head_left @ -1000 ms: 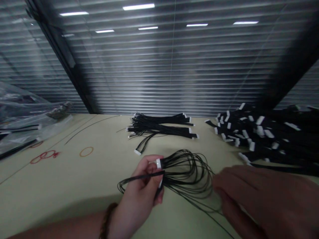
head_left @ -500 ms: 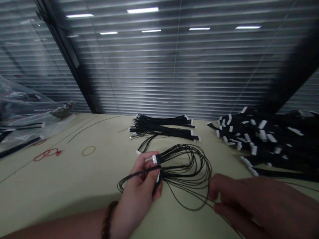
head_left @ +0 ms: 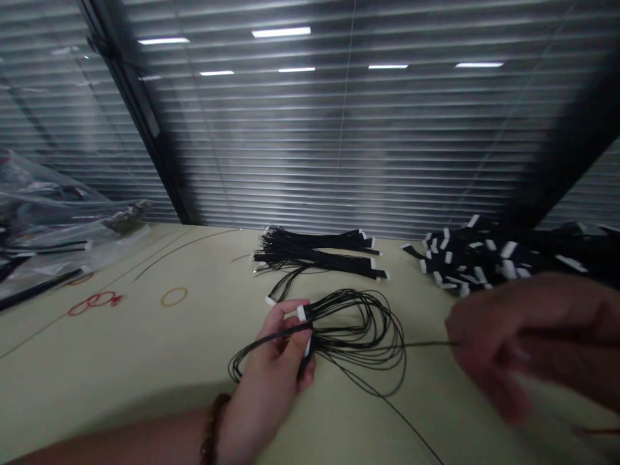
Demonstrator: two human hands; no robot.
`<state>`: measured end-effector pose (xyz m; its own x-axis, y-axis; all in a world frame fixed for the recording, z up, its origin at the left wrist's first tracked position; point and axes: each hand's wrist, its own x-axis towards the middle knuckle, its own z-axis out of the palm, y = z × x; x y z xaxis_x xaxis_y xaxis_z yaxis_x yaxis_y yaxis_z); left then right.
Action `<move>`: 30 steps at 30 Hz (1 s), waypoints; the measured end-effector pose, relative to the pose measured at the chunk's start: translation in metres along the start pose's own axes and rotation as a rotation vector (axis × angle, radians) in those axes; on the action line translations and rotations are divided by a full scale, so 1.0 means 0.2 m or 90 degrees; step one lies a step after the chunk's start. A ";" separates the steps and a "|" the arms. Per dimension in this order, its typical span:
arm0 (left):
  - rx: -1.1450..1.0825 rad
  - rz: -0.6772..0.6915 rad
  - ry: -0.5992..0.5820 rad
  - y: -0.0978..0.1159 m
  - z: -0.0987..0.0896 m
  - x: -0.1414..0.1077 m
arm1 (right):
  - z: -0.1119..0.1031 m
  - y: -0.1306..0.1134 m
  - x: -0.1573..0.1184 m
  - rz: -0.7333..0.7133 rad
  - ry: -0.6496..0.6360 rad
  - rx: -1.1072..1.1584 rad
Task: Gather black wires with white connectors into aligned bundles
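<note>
loose black wire harness (head_left: pixel 358 329) held between two bare hands above a pale green work surface (head_left: pixel 121 349)

left hand (head_left: pixel 264 361) is closed narrowly on the harness at its white connectors (head_left: pixel 301 313), near the middle of the surface; right hand (head_left: pixel 513 336), blurred, pinches one thin wire (head_left: pixel 426 344) out to the right, its grip hard to make out. risk: a hard pull could knot the loops or strain a wire at its connector. straightened cable bundles (head_left: pixel 314 252) lie far centre, a cable heap (head_left: pixel 475 255) far right, red rubber bands (head_left: pixel 94 303) and a plastic bag (head_left: pixel 48 219) left. no brand, label or writing is legible.
</note>
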<state>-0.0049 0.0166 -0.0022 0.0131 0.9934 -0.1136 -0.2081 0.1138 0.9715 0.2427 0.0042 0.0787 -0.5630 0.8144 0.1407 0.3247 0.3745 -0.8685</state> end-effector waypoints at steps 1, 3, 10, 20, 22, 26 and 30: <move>-0.003 0.000 -0.004 0.00 0.00 0.00 | -0.06 0.00 0.04 0.013 0.032 0.070; -0.010 -0.004 -0.010 0.00 0.00 -0.01 | -0.16 0.01 0.10 -0.070 0.196 0.241; -0.013 0.005 -0.019 -0.01 -0.01 -0.02 | -0.14 0.02 0.17 0.040 -0.027 0.002; -0.003 -0.003 -0.028 0.01 0.00 -0.03 | 0.29 0.04 0.16 0.040 -0.031 -0.342; 0.005 0.005 -0.035 0.00 -0.01 -0.03 | 0.28 0.03 0.17 0.027 -0.062 -0.290; 0.005 0.027 -0.064 0.00 0.00 -0.03 | 0.19 0.01 0.18 0.092 -0.146 -0.042; 0.007 0.030 -0.062 0.01 0.01 -0.03 | 0.12 0.05 0.18 0.076 -0.205 0.257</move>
<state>-0.0034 0.0116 -0.0001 0.0982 0.9941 -0.0469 -0.2002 0.0659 0.9775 0.2077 0.0262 0.0645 -0.7653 0.6400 -0.0688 0.1183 0.0349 -0.9924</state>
